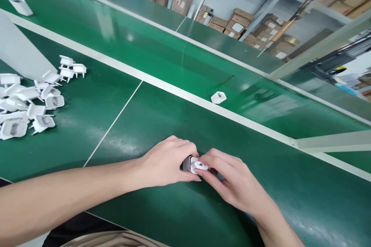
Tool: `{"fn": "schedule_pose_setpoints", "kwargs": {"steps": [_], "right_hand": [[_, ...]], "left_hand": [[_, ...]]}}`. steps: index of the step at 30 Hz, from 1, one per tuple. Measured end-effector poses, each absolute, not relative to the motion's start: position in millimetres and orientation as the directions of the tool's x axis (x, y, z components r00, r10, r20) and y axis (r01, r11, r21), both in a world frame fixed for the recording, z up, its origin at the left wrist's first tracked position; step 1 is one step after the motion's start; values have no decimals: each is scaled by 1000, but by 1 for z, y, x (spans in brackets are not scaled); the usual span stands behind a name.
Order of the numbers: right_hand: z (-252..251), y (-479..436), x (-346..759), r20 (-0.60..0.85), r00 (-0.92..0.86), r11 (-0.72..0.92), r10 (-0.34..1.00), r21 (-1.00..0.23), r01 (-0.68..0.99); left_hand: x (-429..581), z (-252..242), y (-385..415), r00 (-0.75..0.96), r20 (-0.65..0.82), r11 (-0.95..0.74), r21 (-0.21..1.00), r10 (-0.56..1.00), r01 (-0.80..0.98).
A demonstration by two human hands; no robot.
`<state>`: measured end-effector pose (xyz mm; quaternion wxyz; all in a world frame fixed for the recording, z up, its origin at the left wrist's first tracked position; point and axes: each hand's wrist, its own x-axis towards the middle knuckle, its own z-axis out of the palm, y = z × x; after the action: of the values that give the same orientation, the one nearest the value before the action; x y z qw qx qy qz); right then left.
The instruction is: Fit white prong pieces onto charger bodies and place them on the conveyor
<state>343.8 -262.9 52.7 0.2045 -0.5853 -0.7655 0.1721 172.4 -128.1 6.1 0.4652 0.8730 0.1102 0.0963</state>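
Observation:
In front of me, over the green table (139, 197), both hands meet at a small white power adapter. My left hand (169, 160) is closed around its housing (187, 163), which looks shaded on the near side. Pinched in the fingers of my right hand (232, 177) is a white plug cap (199, 165), lying against the open end of the housing. Whether the two parts are fully joined I cannot tell, since fingers cover much of them. A heap of similar white plug caps with pins (36, 111) lies at the far left.
Beyond a white rail (162, 86) runs a green conveyor belt (139, 46). One white housing (218, 97) lies near the rail, another (21, 6) farther left. A pale panel (24, 48) slants beside the heap. Shelves with cardboard boxes (237, 23) stand behind; a screwdriver-like tool (282, 31) hangs at right.

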Motion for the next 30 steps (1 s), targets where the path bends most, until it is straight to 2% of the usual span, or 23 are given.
{"fn": "schedule_pose_setpoints", "kwargs": {"steps": [7,14,23,25,27,28,29,30], "right_hand": [[52,-262,342,100,-221,241,970,-521,819],[47,-260,344,70,-207,206,976,-611,764],[42,-261,342,97,-234,248,967,-547,799],[39,-264,348,70,-168,179,983,-559,809],[34,-264,365,53,-6,37,999,-619,785],[31,-261,380,64,112,-41,992,-662,748],[29,-256,399,142,311,-126,940,-702,701],[27,-250,420,221,432,-170,874,-694,700]], "left_hand": [[174,4,-129,954,89,-561,823,286,91],[173,4,-130,954,75,-546,832,290,101],[174,2,-130,940,92,-502,860,330,92],[175,1,-131,934,96,-481,872,344,87],[176,0,-133,932,82,-465,880,353,99],[176,-1,-134,932,71,-454,885,355,105],[177,-1,-135,932,60,-439,891,357,111],[177,-2,-135,931,51,-419,901,362,113]]}}
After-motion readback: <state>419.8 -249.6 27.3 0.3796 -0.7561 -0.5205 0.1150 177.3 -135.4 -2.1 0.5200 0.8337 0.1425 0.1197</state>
